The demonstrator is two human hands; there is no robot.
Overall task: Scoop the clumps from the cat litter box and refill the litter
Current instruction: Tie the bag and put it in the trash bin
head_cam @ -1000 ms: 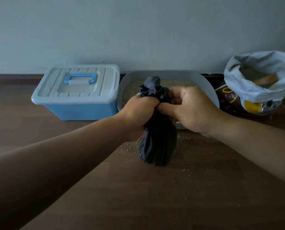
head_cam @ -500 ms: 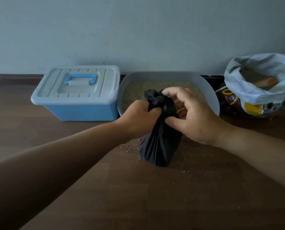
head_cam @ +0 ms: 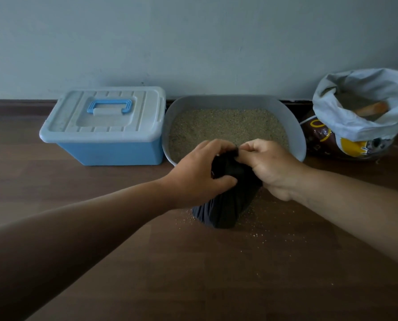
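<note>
Grip is two-handed: the left hand (head_cam: 200, 172) wraps the gathered neck of the black bag (head_cam: 225, 205) with its thumb across the front, and the right hand (head_cam: 269, 165) pinches the very top from the other side, knuckles almost meeting. The bag stands upright on the floor (head_cam: 193, 274) directly beneath both hands, long axis vertical, just in front of the litter box (head_cam: 296, 135). This looks like knotting the neck shut. Spilled grains (head_cam: 254, 235) ring the bag's base. For refilling, the open litter sack (head_cam: 355, 128) stands right of the box, nearer the right hand; a lidded blue bin (head_cam: 105, 147) sits left.
</note>
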